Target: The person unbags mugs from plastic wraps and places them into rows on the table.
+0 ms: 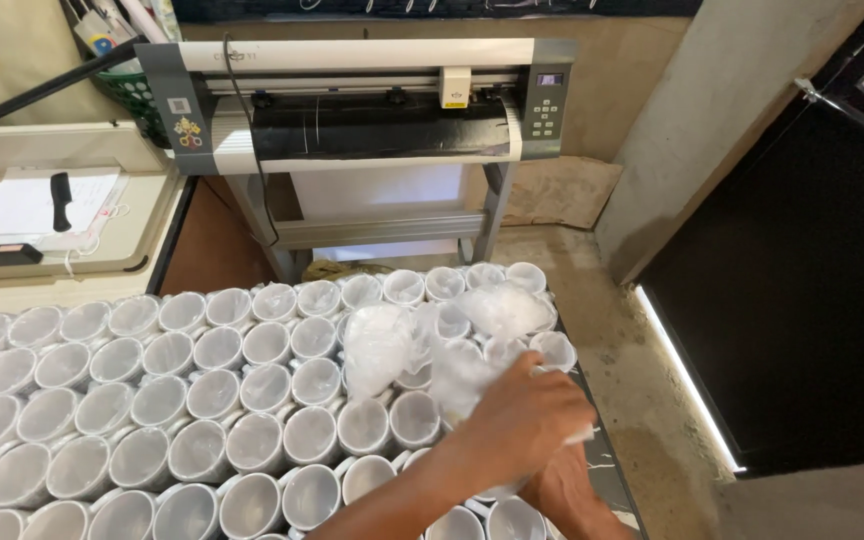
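Observation:
Rows of white mugs [214,392], each lined with clear plastic, fill a table top below me. My left hand [524,418] reaches across to the table's right side and is closed on a clear plastic bag [460,376] over a mug there. Just beneath it, my right hand [574,497] rests by the table's right edge, mostly hidden by the left forearm; what it holds is not visible. Loose crumpled plastic bags [380,345] lie on top of the mugs beside my hands, with another bag [504,308] near the far right corner.
A grey and white cutting plotter [352,105] on a metal stand stands behind the table. To the left is a beige desk [142,225] with papers and a black comb [62,200]. A concrete pillar [712,120] and a dark door [812,300] are on the right.

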